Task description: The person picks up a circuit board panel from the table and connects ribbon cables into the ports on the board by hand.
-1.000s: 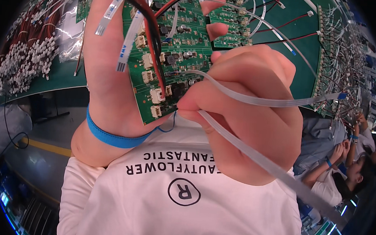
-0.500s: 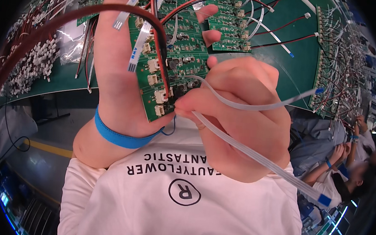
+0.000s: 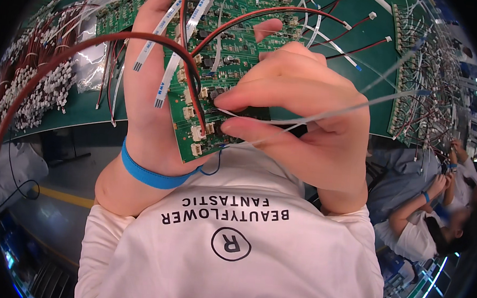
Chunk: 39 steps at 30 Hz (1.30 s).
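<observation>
Green worktop (image 3: 380, 116) lay beyond; your left hand (image 3: 144, 86) clasped the circuit board (image 3: 231, 47) lengthwise near-to-far; your right hand (image 3: 310, 99), nearer its right edge, held fingertips apart, ribbon cable (image 3: 284, 122) between.

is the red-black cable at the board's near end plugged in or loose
Plugged in: its wires run into a white connector on the green circuit board.

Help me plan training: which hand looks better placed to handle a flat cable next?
Probably the right hand: its parted fingertips are beside a pale flat cable over the circuit board, while the left hand supports that board.
</observation>
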{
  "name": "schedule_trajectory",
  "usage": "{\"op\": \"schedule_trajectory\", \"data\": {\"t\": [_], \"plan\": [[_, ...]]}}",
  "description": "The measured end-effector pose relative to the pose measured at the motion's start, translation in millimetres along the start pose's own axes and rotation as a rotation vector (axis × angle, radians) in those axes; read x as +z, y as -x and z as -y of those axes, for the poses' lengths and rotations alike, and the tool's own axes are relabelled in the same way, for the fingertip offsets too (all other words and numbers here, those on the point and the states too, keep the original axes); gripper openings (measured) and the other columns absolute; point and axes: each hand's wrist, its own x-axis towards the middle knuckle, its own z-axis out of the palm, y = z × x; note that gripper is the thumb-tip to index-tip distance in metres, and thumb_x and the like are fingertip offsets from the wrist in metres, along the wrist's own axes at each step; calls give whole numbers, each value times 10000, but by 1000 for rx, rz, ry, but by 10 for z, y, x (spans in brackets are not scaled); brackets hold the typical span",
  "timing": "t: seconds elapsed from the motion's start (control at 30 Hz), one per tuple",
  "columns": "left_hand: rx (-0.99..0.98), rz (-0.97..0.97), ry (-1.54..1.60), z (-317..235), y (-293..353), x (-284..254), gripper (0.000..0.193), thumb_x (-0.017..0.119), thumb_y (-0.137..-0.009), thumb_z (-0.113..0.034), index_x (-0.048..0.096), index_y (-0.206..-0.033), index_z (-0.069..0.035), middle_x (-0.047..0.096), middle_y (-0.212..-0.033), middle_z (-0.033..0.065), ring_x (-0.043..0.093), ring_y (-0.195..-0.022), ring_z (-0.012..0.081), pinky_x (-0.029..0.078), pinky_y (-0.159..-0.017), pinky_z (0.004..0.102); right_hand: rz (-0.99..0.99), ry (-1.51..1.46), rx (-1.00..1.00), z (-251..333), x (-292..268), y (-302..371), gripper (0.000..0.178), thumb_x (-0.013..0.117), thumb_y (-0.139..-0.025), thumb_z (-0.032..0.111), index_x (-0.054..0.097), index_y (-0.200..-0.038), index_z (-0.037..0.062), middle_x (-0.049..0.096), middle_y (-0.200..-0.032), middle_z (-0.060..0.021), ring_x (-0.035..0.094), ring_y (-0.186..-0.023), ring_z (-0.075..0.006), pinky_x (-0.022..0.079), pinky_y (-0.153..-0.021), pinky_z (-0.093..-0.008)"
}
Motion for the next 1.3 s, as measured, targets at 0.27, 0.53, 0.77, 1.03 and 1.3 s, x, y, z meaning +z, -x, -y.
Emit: {"op": "schedule_trajectory", "data": {"t": [0.27,0.53,0.77,1.03,1.3], "plan": [[77,12,-110,8,24,-39,696,375,-851,-528,181,-1384,-124,392,-1288,213,464,-1134,326,391,-970,431,-44,157,-9,76,77,-48,150,724,-585,16,625,-684,67,601,-674,-22,554,-638,-170,376,-809,-353],[152,37,-217,41,-59,-78,697,375,-847,-534,192,-1378,-120,401,-1280,200,462,-1137,322,391,-972,432,96,394,-38,144,48,-28,150,671,-593,43,618,-719,104,599,-710,-2,561,-698,-173,314,-689,-284],[219,59,-311,18,-16,-135,699,374,-845,-539,201,-1373,-116,410,-1273,189,460,-1140,318,390,-973,433,-132,485,-204,206,175,36,173,625,-551,60,617,-717,108,600,-689,-1,552,-610,-181,294,-651,-279],[291,70,-426,51,-20,-175,700,374,-841,-544,212,-1368,-112,419,-1265,175,458,-1144,313,390,-974,433,-170,520,-213,239,211,30,151,645,-533,53,592,-669,93,578,-656,-3,548,-634,-193,297,-643,-284],[212,21,-390,20,41,-53,774,430,-793,-611,241,-1351,-107,426,-1251,166,465,-1136,300,406,-945,424,-162,237,-61,131,140,79,216,697,-579,56,619,-767,128,595,-735,23,571,-754,-176,319,-689,-314]]}}
